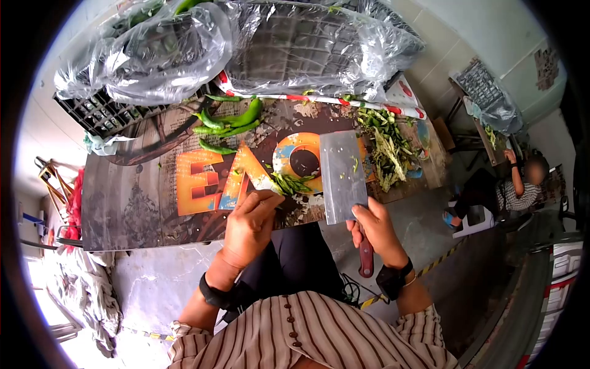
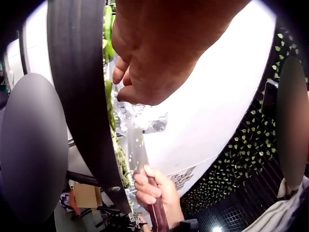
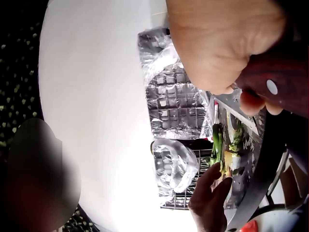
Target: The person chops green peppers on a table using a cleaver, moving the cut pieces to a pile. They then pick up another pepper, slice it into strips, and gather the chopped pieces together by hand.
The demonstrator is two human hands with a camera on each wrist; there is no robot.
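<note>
My right hand grips the red-brown wooden handle of a cleaver. Its broad blade, with green bits stuck on it, overlaps the table's front edge in the head view. My left hand has bent fingers, fingertips right at a small bunch of cut green pepper strips; I cannot tell whether they pinch any. In the left wrist view the cleaver blade points up toward the left fingers. Several whole green peppers lie farther back. A heap of chopped pepper lies right of the blade.
The printed wooden table has a front edge close to my lap. Plastic-covered crates line its back, with a black crate at the left. Another person sits at far right beside a small table.
</note>
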